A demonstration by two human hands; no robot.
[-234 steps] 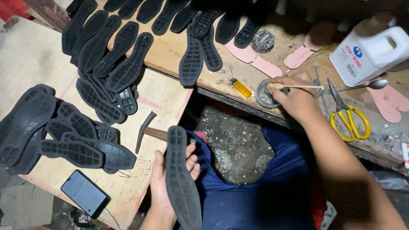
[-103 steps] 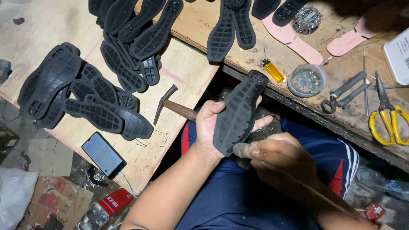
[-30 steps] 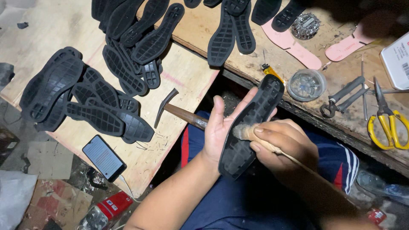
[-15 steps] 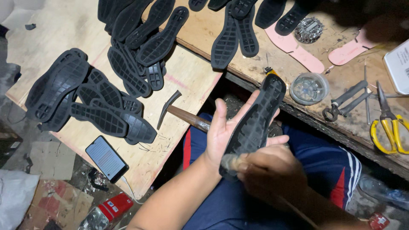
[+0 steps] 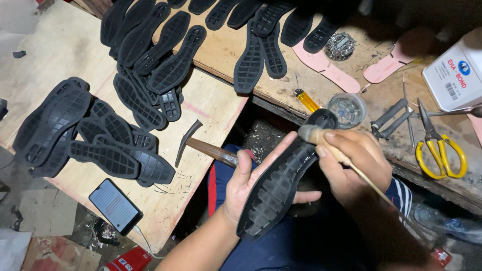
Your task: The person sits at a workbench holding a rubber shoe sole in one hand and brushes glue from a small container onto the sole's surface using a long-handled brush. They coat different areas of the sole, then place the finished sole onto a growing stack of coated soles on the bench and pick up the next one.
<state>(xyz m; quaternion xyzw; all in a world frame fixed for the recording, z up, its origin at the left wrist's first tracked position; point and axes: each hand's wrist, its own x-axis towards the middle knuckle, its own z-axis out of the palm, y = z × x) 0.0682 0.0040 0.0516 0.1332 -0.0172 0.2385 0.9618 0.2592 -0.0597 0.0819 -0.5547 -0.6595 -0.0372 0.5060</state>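
Far left of the plywood board (image 5: 60,55): a heap of black rubber soles (image 5: 90,135), loosely stacked, some overlapping. A phone (image 5: 115,206) lies screen-up at the board's near edge, a corner close to overhanging; a knock from an elbow could drop it to the floor.

Board's right edge: a hammer (image 5: 201,148), its wooden handle sticking out over the gap toward the person's lap, so a raised knee or forearm could tip it off.

Centre, over the lap: the left hand (image 5: 251,185) cups the black sole (image 5: 281,185) from beneath, tread up, thumb and fingers spread along its sides. The grip is open-palmed, so the sole may twist or slip under pressure.

The right hand (image 5: 354,163) is closed around a thin stick applicator (image 5: 321,138), tip pressed at the sole's toe end. Excess adhesive could smear onto fingers.

Right, on the workbench (image 5: 226,50): a yellow lighter (image 5: 306,100), a small clear tub (image 5: 346,108), yellow-handled scissors (image 5: 437,145) and a white adhesive can (image 5: 454,78). A lighter beside glue looks like a fire risk.
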